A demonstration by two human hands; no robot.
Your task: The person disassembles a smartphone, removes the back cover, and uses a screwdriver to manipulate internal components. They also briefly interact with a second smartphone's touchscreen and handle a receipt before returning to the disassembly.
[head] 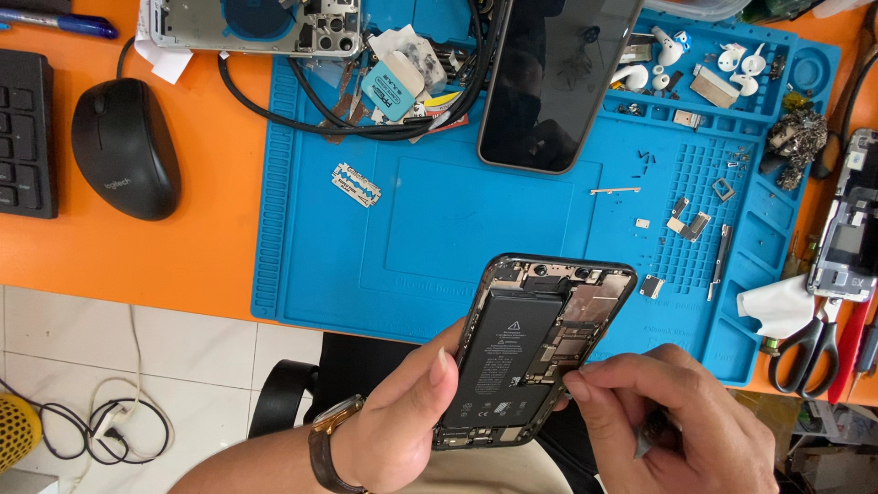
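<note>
My left hand [402, 421] holds an opened phone body [535, 343] from below, thumb resting on its black battery [501, 357]. The phone's back is off, showing circuit boards and metal shields. My right hand [672, 416] is closed with thumb and fingertip pinched at the phone's right edge, near the lower board; a small dark tool seems tucked in the palm, mostly hidden. A watch with a brown strap [331, 437] sits on my left wrist. Both hands hover over the near edge of a blue repair mat [430, 229].
A detached phone screen [553, 78] lies face up at the mat's top. Small screws and metal brackets [690, 224] are scattered at the right. A razor blade [357, 184], black cables [302, 110], a black mouse [123, 146], scissors [809, 352] and another phone frame [251, 23] lie around.
</note>
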